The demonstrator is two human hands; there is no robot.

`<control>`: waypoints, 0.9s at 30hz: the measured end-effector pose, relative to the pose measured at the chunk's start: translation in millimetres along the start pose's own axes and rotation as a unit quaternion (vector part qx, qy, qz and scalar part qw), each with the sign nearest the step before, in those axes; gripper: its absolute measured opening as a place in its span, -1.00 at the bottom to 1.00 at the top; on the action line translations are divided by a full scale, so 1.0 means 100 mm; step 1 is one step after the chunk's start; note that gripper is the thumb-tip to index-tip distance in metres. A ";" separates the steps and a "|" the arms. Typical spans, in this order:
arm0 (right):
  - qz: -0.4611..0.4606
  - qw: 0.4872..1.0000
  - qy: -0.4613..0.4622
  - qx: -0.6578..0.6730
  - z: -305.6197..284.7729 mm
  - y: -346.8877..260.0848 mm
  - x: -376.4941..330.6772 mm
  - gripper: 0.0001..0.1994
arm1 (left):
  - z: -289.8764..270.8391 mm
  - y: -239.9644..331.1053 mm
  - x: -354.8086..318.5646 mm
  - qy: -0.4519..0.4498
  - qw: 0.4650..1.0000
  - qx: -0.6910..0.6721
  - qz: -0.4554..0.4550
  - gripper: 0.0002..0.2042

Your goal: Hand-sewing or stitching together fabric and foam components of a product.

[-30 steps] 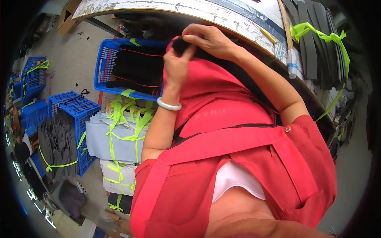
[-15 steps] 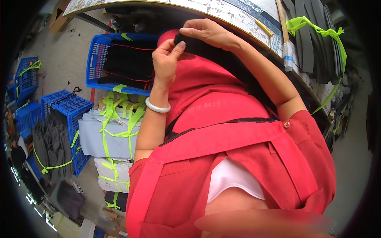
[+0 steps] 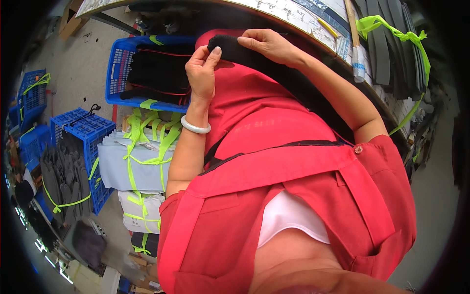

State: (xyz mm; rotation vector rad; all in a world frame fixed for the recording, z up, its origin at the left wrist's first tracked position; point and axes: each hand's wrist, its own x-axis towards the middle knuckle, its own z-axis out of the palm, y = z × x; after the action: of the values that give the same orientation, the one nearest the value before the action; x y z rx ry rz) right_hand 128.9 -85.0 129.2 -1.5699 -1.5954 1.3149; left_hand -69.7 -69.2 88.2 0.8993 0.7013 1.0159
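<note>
A long piece of black fabric (image 3: 228, 50) lies across my lap, over the red apron (image 3: 264, 93). Its near-left end is raised, and my left hand (image 3: 200, 76) pinches that end between thumb and fingers. A white bangle (image 3: 195, 125) circles my left wrist. Further right along the same piece, the thumb and fingertips of my right hand (image 3: 271, 47) close on its upper edge. From there the fabric runs down to the right and passes beneath my right forearm, which hides part of it.
Left of my lap stands a blue crate (image 3: 111, 78) of folded black pieces with red edging. Below it are bundles (image 3: 115, 159) tied with green strips. A worktable (image 3: 274, 11) spans the top, with grey strips (image 3: 384, 54) hanging at its right end. More blue crates (image 3: 81, 120) stand further left.
More of the black fabric's end now shows between my hands. My right hand has moved right, away from the left, and slightly down. My left hand has shifted slightly left.
</note>
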 end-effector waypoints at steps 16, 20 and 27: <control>0.011 0.965 -0.135 0.224 0.04 -0.18 -0.06 -0.49 | 0.13 0.06 0.16 -0.166 0.974 -0.154 -0.016 -0.62; -0.032 0.983 -0.076 0.164 -0.24 -0.17 -0.07 -0.53 | 0.40 0.11 0.20 -0.152 0.976 -0.154 -0.008 -0.62; -0.050 0.860 0.323 -0.391 -1.35 0.53 -0.24 -0.73 | 0.04 1.45 0.30 -0.141 0.970 -0.156 0.118 -0.69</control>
State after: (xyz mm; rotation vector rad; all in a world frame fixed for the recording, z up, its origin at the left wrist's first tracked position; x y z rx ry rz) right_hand 274.9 -80.5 139.3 -2.0322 -1.7763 -0.0377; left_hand -114.1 -6.8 215.1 0.8384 0.1887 1.1436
